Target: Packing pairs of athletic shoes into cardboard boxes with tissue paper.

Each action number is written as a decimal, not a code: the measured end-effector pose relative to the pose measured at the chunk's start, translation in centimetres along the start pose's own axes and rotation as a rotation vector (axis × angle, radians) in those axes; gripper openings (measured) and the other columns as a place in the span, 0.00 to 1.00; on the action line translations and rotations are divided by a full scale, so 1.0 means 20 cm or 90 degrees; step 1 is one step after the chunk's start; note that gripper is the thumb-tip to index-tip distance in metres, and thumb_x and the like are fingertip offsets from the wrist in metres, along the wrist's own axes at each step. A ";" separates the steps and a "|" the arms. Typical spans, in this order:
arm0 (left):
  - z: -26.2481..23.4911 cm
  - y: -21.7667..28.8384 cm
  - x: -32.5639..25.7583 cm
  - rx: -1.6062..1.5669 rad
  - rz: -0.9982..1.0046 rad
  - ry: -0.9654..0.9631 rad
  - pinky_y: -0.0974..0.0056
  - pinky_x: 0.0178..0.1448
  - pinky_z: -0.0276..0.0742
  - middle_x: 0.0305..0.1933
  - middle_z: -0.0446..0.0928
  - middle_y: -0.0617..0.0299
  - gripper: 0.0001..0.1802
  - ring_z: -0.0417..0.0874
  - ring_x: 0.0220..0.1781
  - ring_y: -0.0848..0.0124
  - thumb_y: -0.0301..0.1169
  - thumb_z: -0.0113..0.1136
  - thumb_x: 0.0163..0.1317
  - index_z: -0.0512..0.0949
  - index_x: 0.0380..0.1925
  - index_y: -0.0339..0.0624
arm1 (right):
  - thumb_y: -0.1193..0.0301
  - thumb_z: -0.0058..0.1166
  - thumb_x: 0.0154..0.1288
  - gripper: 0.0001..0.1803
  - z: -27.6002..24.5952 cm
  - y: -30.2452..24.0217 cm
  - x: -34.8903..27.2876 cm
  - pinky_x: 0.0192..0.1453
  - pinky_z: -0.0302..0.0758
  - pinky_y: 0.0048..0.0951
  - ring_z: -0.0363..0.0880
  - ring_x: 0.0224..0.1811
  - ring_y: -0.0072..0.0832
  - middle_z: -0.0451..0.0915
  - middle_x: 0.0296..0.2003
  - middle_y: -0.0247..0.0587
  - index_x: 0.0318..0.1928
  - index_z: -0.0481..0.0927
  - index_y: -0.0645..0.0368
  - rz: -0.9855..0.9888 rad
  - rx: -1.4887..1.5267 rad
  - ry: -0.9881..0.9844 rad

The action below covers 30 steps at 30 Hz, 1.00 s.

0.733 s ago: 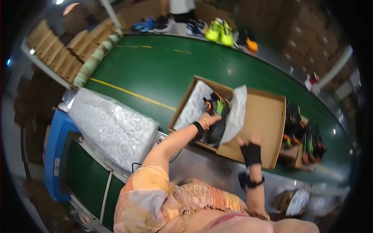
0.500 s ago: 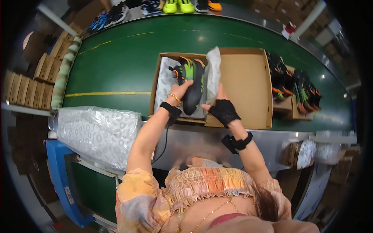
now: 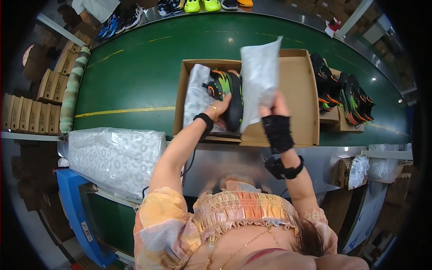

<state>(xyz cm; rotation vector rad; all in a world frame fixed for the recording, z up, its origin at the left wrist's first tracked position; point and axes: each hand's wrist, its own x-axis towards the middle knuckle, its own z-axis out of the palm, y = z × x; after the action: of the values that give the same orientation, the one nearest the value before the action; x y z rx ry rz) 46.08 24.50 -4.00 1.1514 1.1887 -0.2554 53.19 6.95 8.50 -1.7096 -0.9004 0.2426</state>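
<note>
From the head view, an open cardboard shoe box (image 3: 294,92) is lying on the green conveyor belt (image 3: 135,67). Inside its left half, the left hand (image 3: 218,110) is curling closed around a black sneaker (image 3: 229,96) with green and orange accents, pressing it onto white tissue paper (image 3: 195,92). Above the box's middle, the gloved right hand (image 3: 274,119) is pinching a white paper sheet (image 3: 258,78) upright. More sneakers (image 3: 342,90) are sitting just right of the box.
</note>
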 end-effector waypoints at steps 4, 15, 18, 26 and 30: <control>-0.33 -0.23 0.41 0.147 0.247 -0.161 0.65 0.37 0.74 0.43 0.73 0.52 0.31 0.77 0.36 0.65 0.49 0.56 0.51 0.69 0.46 0.33 | 0.72 0.53 0.47 0.34 0.40 -0.04 -0.04 0.40 0.69 0.26 0.70 0.31 0.31 0.70 0.33 0.44 0.57 0.58 0.61 -0.124 0.079 -0.304; -0.63 -0.45 -0.20 0.259 0.509 0.411 0.59 0.37 0.71 0.29 0.76 0.47 0.21 0.77 0.33 0.54 0.44 0.52 0.53 0.74 0.33 0.32 | 0.54 0.55 0.50 0.33 0.06 0.72 -0.53 0.33 0.72 0.23 0.75 0.36 0.24 0.72 0.44 0.47 0.52 0.65 0.63 0.676 0.019 -0.502; -0.65 -0.60 -0.15 0.474 0.489 0.260 0.56 0.37 0.71 0.30 0.75 0.43 0.20 0.75 0.34 0.47 0.44 0.53 0.49 0.75 0.30 0.35 | 0.60 0.58 0.48 0.19 0.12 0.33 -0.40 0.27 0.69 0.25 0.73 0.35 0.22 0.73 0.34 0.37 0.38 0.71 0.55 0.733 0.251 -0.065; -0.46 -0.37 -0.27 0.547 0.662 0.313 0.53 0.35 0.73 0.27 0.74 0.43 0.11 0.75 0.31 0.46 0.34 0.53 0.46 0.76 0.26 0.38 | 0.84 0.42 0.41 0.31 0.05 0.23 -0.34 0.59 0.57 0.36 0.61 0.54 0.45 0.64 0.52 0.49 0.53 0.65 0.59 -0.087 -0.253 0.073; -0.38 -0.53 -0.41 0.563 0.559 0.184 0.58 0.32 0.74 0.28 0.74 0.41 0.13 0.76 0.29 0.49 0.35 0.50 0.51 0.76 0.26 0.35 | 0.83 0.43 0.44 0.27 -0.11 0.28 -0.56 0.57 0.60 0.42 0.58 0.55 0.51 0.63 0.53 0.46 0.49 0.71 0.49 -0.230 -0.482 -0.072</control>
<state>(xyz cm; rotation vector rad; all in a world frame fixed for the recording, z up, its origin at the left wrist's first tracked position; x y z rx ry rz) 30.91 22.72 -2.66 2.4336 0.6818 0.0922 49.21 -2.67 1.07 -2.1739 -1.4876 -0.2878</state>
